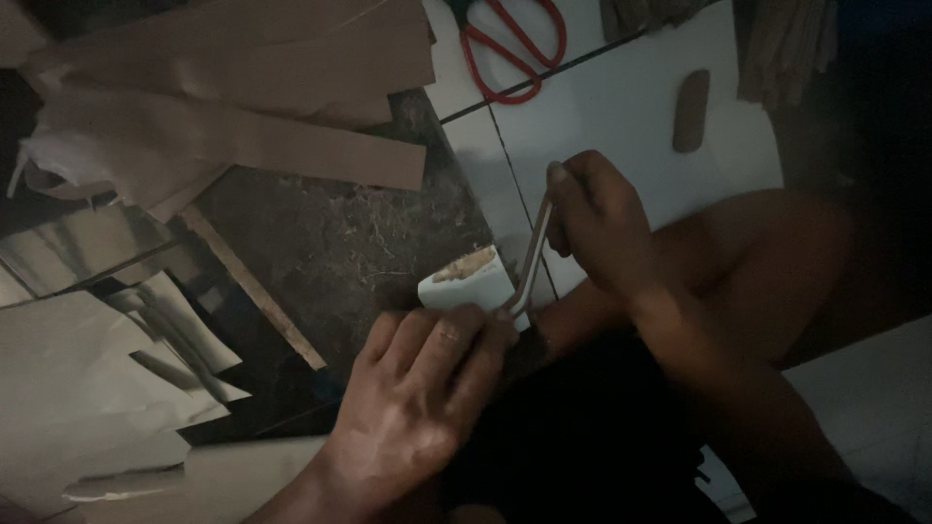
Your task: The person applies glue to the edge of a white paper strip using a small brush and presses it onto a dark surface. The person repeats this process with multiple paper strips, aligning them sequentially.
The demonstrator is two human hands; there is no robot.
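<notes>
Dimly lit as it was, we could still make out our left hand (pixel 417 398) clamped over the near edge of a small white block (pixel 466 283), its top face smeared with something tan. Our right hand (pixel 597 223) was closed around a thin pale stick (pixel 534 257), which slanted down from the fingers to the block's right side, its tip touching or just beside it; we could not tell which. The block sat between the two hands on a dark speckled floor (pixel 330 233). Beyond the right hand lay red-handled scissors (pixel 510 44) and a small brown oblong piece (pixel 691 110) on white tiles (pixel 621 116). Past the left hand and out to its left, brown paper strips (pixel 243 107) and pale sheets (pixel 87 388) lay scattered.
</notes>
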